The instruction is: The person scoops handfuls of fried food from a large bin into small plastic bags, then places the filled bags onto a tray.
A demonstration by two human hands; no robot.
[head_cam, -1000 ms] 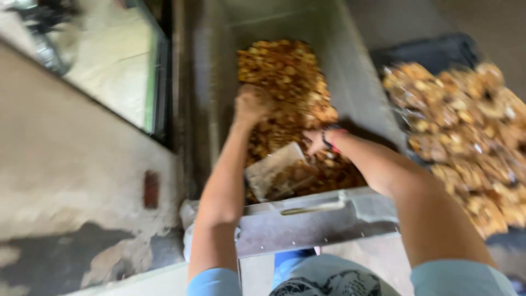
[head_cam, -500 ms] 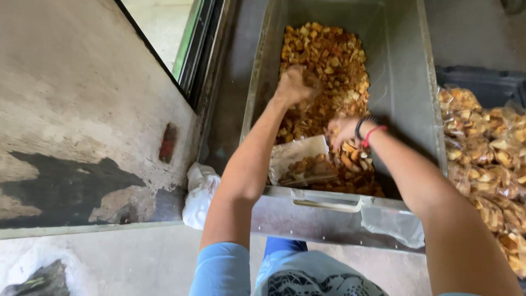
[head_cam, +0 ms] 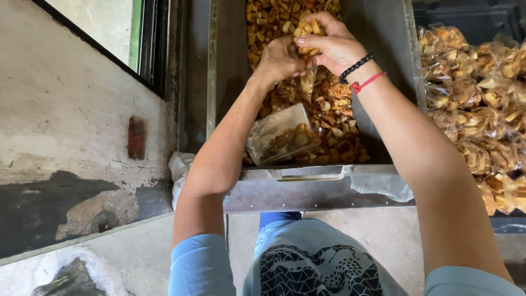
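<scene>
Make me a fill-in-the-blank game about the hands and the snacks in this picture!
1. The right hand holds a handful of golden ____ over the metal bin.
2. A clear plastic ____ lies partly filled in the bin under the left hand.
3. The right wrist wears a black bead bracelet and a ____ string.
4. The filled packets are piled on the ____ side of the bin.

Missing words: snacks; bag; red; right

1. Soft, even daylight fills the view; nothing is blown out.
2. The brightest patch is the window (head_cam: 118,33) at upper left.
3. The metal bin (head_cam: 307,189) shows dull sheen on its front rim, and its inner walls fall into shade.
4. The bagged snacks (head_cam: 482,104) at right give small glints.
5. Focus is sharp, with little motion blur.
</scene>
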